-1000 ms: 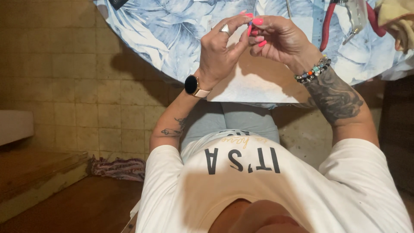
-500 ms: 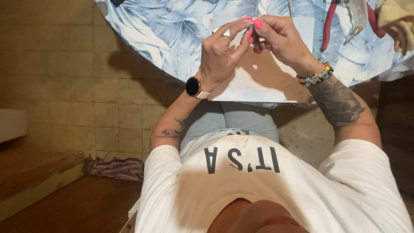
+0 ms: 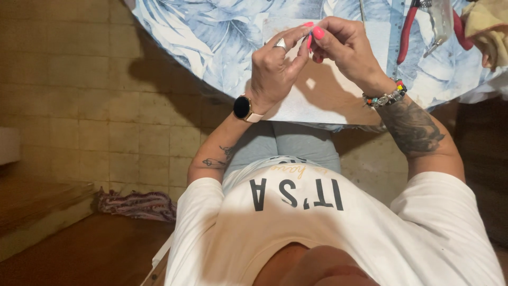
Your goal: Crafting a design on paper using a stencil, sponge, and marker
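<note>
My left hand [image 3: 274, 66], with a ring and a black wrist watch, and my right hand [image 3: 344, 47], with pink nails and a beaded bracelet, meet fingertip to fingertip above a white sheet [image 3: 323, 108]. The sheet lies on the table's blue leaf-patterned cloth [image 3: 211, 37]. Both hands pinch one tiny item between thumb and fingers. The item is too small and too covered to tell what it is.
Red-handled pliers [image 3: 406, 33] lie on the cloth to the right of my hands, next to a clear plastic piece [image 3: 442, 21] and a yellowish cloth [image 3: 487, 26]. Below the table are a tiled floor, a patterned rug [image 3: 138, 204] and a wooden step at the left.
My hands stay joined above the sheet. The fingers have shifted a little, and the right fingertips now pinch closer to the left thumb.
</note>
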